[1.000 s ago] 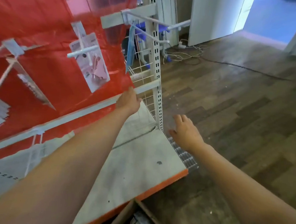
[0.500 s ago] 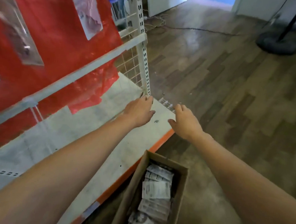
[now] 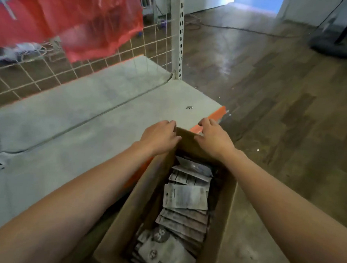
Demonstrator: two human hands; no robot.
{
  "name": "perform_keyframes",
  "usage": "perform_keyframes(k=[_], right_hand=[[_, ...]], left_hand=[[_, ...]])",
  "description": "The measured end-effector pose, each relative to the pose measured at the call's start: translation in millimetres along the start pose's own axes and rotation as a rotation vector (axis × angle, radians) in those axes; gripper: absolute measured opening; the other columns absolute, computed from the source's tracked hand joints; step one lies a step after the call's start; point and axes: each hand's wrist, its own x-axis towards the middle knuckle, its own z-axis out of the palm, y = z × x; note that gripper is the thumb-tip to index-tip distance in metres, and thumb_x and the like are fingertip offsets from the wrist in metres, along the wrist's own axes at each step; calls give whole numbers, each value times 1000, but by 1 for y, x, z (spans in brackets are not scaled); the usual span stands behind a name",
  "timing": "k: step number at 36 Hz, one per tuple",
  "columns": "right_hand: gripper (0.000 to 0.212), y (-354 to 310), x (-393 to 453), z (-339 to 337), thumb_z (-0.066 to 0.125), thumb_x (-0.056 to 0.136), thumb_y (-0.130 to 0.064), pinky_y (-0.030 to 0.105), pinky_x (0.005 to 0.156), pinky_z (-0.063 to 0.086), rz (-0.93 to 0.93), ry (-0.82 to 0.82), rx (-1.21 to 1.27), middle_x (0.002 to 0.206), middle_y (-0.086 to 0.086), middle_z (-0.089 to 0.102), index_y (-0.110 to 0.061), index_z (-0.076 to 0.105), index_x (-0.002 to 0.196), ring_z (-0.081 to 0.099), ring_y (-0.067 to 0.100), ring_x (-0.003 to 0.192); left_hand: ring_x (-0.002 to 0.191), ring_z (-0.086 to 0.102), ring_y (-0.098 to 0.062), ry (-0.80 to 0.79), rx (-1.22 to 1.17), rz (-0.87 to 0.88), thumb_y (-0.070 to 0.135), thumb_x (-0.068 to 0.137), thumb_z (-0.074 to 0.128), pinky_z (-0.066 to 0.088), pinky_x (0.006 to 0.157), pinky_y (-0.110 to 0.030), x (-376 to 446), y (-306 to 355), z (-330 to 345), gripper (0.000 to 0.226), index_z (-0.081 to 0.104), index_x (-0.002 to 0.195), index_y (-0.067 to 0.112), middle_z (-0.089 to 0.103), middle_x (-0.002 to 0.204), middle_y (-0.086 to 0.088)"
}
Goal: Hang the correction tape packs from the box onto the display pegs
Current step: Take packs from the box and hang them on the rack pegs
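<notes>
The box [image 3: 144, 200] is set on the floor [image 3: 271, 117] against the orange-edged shelf [image 3: 77, 125]. The packs [image 3: 185, 197] are stacked inside it, below and nearer than both hands. The left hand [image 3: 160, 137] and right hand [image 3: 213, 139] are placed at the far end flap, one at each corner, fingers curled over its top edge. No pack is held.

Left hand [image 3: 161, 138]: bare, no glove, no ring seen.
Right hand [image 3: 214, 138]: bare, no glove, no ring seen.
Wrists: no watch or band behind either hand.
Forearms: both bare back from the hands to the picture's lower edge, no sleeve showing.
</notes>
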Motion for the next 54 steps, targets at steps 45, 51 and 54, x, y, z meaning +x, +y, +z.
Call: perform_keyframes(k=[45, 51, 54], right_hand=[[27, 100, -23, 44, 54, 94, -12, 30, 80, 47, 79, -62, -115, 111, 6, 61, -16, 56, 120, 57, 22, 98], [26, 93, -32, 42, 51, 94, -11, 36, 87, 51, 51, -64, -140, 114, 8, 61, -15, 57, 119, 59, 24, 101], [26, 95, -34, 41, 51, 93, -11, 39, 90, 51, 54, -63, -147, 116, 9, 61, -14, 58, 118, 58, 26, 104]], left_hand=[[108, 60, -25, -277, 386, 359, 12, 94, 52, 48, 83, -35, 38, 2, 186, 25, 59, 119, 13, 60, 120, -9], [123, 50, -26, -420, 316, 321, 14, 93, 56, 47, 94, -37, 28, 4, 200, 55, 36, 144, 15, 45, 142, -9], [123, 51, -29, -391, 329, 255, 10, 93, 56, 46, 93, -39, 26, 15, 202, 59, 29, 145, 10, 48, 139, -12]])
